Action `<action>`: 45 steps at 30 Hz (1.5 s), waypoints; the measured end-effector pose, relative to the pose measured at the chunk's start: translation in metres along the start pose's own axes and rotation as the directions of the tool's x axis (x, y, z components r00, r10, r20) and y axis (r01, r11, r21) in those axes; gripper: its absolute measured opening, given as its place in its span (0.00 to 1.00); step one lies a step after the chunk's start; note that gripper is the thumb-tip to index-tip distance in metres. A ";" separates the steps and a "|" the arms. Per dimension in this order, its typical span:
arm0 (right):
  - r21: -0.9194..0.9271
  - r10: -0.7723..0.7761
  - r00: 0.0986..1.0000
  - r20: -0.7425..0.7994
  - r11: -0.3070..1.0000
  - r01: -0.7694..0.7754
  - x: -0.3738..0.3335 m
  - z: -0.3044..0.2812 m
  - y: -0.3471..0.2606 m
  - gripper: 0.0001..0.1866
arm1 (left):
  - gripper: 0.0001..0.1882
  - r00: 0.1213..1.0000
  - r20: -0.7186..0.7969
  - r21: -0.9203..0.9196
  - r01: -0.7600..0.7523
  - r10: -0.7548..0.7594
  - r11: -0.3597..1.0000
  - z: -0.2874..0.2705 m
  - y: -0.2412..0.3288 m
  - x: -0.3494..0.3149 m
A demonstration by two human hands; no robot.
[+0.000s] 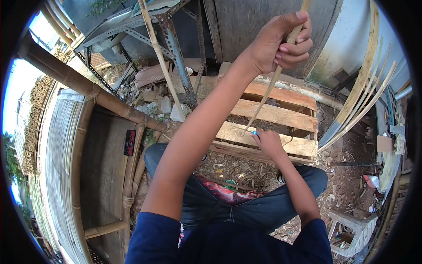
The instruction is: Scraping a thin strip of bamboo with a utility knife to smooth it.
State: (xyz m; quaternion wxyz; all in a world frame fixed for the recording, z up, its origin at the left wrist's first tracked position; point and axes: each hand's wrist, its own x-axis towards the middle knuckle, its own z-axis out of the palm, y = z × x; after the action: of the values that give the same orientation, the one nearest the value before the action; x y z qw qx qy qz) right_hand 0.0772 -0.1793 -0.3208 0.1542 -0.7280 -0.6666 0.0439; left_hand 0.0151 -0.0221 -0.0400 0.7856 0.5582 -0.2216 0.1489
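My left hand (283, 44) is raised at the upper middle, its fingers wrapped round a long, thin bamboo strip (266, 97). The strip slants down toward me, and its lower end meets the wooden slatted crate (272, 112) in front of my knees. Beside that lower end is my right hand (269, 143), closed over the near slats. A small blue piece (255, 132) shows at its fingertips; the rest of that object is hidden, so its kind cannot be told.
Another bamboo pole (159, 57) leans by a rusty metal rack (176, 48) at the upper left. A bamboo bench (79, 145) stands on my left, with a red-and-black phone-like object (129, 142) on it. Long strips (365, 94) rise at the right, above a plastic stool (354, 231).
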 end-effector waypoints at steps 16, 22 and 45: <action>0.251 -0.035 0.987 0.159 0.968 -0.006 -0.022 -0.071 0.017 0.16 | 0.24 0.996 0.009 0.092 -0.091 0.091 0.992 -0.003 0.008 -0.002; 0.242 -0.079 0.980 0.182 0.970 0.033 -0.008 -0.084 0.011 0.14 | 0.24 0.987 -0.088 0.110 -0.125 0.135 0.986 -0.007 0.006 -0.005; -0.008 -0.115 0.891 -0.439 0.992 0.124 0.037 -0.115 -0.025 0.17 | 0.24 0.938 -0.268 0.262 -0.148 0.219 0.954 -0.017 0.005 -0.003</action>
State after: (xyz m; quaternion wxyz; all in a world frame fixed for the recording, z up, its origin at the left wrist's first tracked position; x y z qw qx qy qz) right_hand 0.0883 -0.1606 -0.1990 0.3100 -0.6753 -0.6576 -0.1242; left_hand 0.0130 -0.0047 -0.0428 0.7196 0.5968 -0.1342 0.3287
